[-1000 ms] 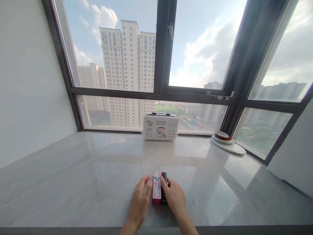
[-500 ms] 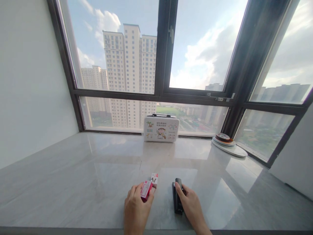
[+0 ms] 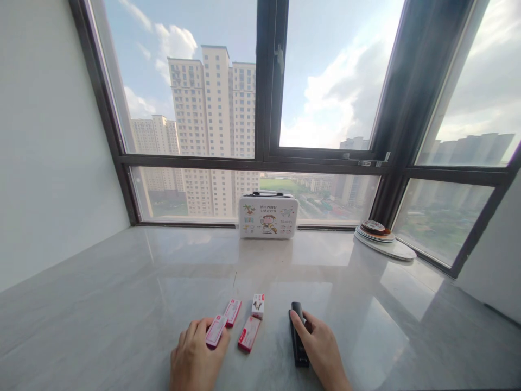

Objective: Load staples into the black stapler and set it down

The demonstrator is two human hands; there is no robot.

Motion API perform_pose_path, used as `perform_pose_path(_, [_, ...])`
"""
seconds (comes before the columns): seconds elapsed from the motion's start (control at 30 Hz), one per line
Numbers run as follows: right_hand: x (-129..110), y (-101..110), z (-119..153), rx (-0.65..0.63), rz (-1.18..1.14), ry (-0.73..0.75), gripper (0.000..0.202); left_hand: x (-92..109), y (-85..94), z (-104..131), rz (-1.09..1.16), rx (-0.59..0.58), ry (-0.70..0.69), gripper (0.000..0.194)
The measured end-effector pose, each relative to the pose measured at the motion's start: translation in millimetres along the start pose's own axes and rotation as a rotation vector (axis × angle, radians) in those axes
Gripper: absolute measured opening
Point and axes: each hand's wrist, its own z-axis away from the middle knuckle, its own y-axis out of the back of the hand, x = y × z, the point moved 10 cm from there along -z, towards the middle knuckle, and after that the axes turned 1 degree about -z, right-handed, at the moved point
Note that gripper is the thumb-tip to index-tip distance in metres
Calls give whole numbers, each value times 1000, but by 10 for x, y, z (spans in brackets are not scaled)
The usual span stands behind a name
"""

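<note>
My left hand [image 3: 198, 355] grips a small pink and white box [image 3: 216, 330] between thumb and fingers. A second pink box [image 3: 233, 313] lies just behind it, close to its far end. To the right, a red and pink box [image 3: 248, 334] rests on the counter, near a white box [image 3: 258, 306] with a dark picture on it. My right hand [image 3: 319, 345] is wrapped round the right side of a black stapler [image 3: 299, 339], thumb on top; the stapler sits lengthwise on the counter.
A white case with cartoon prints [image 3: 268, 217] stands upright against the window at the back of the grey marble counter [image 3: 122, 309]. Stacked round plates or lids [image 3: 386, 245] lie at the back right corner. A white wall [image 3: 49, 136] bounds the left side.
My left hand has moved left with a pink box. Two more pink boxes now show on the counter. My right hand stays on the stapler, and the view has shifted slightly.
</note>
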Motion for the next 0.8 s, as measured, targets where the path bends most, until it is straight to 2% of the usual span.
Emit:
perform_pose_path(0.1, [11, 0, -13, -2, 4, -12, 58, -148, 6, 116, -104, -17, 32, 28])
perform_pose_path(0.17, [26, -4, -18, -4, 16, -28, 58, -72, 48, 157, -87, 33, 16, 34])
perform_pose_path(0.23, [47, -21, -18, -11, 26, -43, 58, 201, 33, 188, -10, 34, -70, 35])
perform_pose_path(0.33, [69, -69, -6, -26, 30, -40, 57, 755, -147, 244, 89, -98, -216, 35])
perform_pose_path(0.43, [86, -107, 8, -62, 18, -19, 52, 1040, -351, 259, 101, -196, -223, 47])
perform_pose_path(0.53, [72, -86, 7, -139, 4, 10, 45, 984, -460, 227, 52, -186, -166, 55])
perform_pose_path(0.63, [-72, -2, -15, -217, 19, 96, 33, 864, -525, 248, 20, -204, -152, 41])
perform_pose_path(0.73, [-321, 47, -40, -240, 37, 216, 26, 994, -611, 392, 56, -297, -300, 32])
perform_pose_path(0.8, [-480, -15, -36, -254, 37, 273, 30, 1123, -647, 501, 68, -307, -406, 40])
